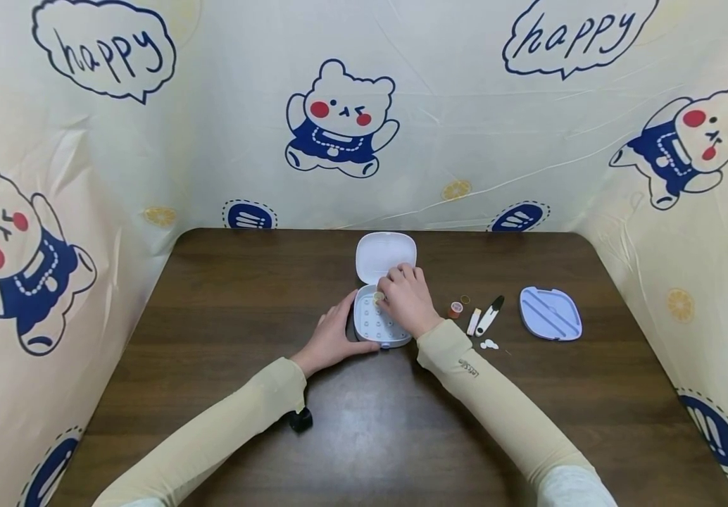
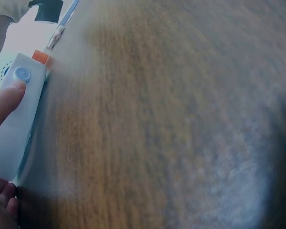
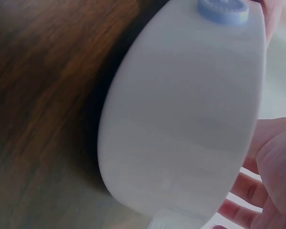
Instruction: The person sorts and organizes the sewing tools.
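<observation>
A small white box (image 1: 365, 325) stands on the table with its lid (image 1: 386, 255) raised at the back. Small pegs dot the tray inside it. My left hand (image 1: 334, 338) holds the box from the left, thumb at the front beside the blue clasp (image 2: 22, 74), fingers along the side. Over the box's right half reaches my right hand (image 1: 408, 299), its fingers bent down into the tray. At its fingertips shows a small round yellowish thing (image 1: 379, 298), seemingly pinched; its kind is unclear. The right wrist view shows mostly the box's white side wall (image 3: 181, 109).
Right of the box lie a reddish-brown thread spool (image 1: 455, 310), a thin ring (image 1: 465, 300), a small white stick-like piece (image 1: 474, 322), thread snips (image 1: 489, 315) with dark blades and white round pieces (image 1: 488, 344). Farther right is a light-blue compartment tray (image 1: 550, 314).
</observation>
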A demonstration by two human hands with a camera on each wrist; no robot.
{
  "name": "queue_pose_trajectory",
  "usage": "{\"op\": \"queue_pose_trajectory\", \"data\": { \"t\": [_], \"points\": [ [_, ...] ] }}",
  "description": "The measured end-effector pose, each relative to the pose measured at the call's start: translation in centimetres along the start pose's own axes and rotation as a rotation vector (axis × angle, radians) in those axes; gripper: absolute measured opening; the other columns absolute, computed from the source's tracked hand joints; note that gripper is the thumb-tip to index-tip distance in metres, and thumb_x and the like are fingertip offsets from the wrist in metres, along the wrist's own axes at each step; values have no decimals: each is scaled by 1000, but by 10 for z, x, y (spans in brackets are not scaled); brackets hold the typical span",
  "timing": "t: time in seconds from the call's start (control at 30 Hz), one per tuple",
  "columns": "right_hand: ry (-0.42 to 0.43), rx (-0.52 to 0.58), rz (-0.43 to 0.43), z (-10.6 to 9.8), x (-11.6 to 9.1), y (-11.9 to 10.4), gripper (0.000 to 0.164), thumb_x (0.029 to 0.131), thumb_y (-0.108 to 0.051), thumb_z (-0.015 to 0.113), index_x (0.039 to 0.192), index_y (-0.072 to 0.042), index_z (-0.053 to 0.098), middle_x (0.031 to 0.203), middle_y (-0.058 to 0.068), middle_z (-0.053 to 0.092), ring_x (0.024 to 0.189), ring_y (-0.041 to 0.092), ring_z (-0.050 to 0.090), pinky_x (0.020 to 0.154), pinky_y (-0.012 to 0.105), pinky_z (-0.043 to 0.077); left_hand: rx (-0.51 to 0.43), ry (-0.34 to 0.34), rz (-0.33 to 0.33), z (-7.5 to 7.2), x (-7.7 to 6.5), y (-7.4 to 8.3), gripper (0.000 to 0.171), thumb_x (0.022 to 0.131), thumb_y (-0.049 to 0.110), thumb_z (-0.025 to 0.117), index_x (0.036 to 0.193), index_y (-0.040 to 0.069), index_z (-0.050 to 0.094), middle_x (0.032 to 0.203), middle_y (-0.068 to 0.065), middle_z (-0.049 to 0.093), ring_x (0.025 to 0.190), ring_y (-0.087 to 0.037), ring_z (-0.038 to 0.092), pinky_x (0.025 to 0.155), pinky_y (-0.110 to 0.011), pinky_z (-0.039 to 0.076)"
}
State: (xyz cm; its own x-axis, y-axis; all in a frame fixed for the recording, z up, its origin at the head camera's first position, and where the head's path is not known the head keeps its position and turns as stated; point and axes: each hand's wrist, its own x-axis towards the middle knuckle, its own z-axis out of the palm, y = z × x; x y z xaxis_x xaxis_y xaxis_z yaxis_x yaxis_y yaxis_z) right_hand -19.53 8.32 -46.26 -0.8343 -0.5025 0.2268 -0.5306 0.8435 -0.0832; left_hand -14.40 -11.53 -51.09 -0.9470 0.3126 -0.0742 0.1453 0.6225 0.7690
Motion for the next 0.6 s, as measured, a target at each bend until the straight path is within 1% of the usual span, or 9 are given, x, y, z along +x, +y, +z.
{"op": "queue_pose_trajectory", "data": {
  "t": [0.23,0.43,0.6],
  "points": [
    [-12,22,-1,-3,-4,4,22,93,-28,81,107,-12,76,110,9,69,120,32,53,105,52,39,5,-5,1,-1,0,1,121,77,54,89,167,12,20,166,-11,36,147,-34,38,117,-58,26],
    [27,36,-12,-5,-10,12,20,94,-28,80,107,-13,76,111,7,70,119,31,55,105,52,41,2,-10,1,-1,0,1,120,78,54,89,166,12,20,166,-10,36,146,-33,39,116,-58,28],
    [57,61,-24,-7,-16,18,21,95,-27,79,108,-12,76,108,6,70,118,30,55,104,52,40,-4,-9,-2,-2,-1,4,120,78,54,89,166,12,20,166,-10,36,146,-33,39,116,-58,27]
  ]
}}
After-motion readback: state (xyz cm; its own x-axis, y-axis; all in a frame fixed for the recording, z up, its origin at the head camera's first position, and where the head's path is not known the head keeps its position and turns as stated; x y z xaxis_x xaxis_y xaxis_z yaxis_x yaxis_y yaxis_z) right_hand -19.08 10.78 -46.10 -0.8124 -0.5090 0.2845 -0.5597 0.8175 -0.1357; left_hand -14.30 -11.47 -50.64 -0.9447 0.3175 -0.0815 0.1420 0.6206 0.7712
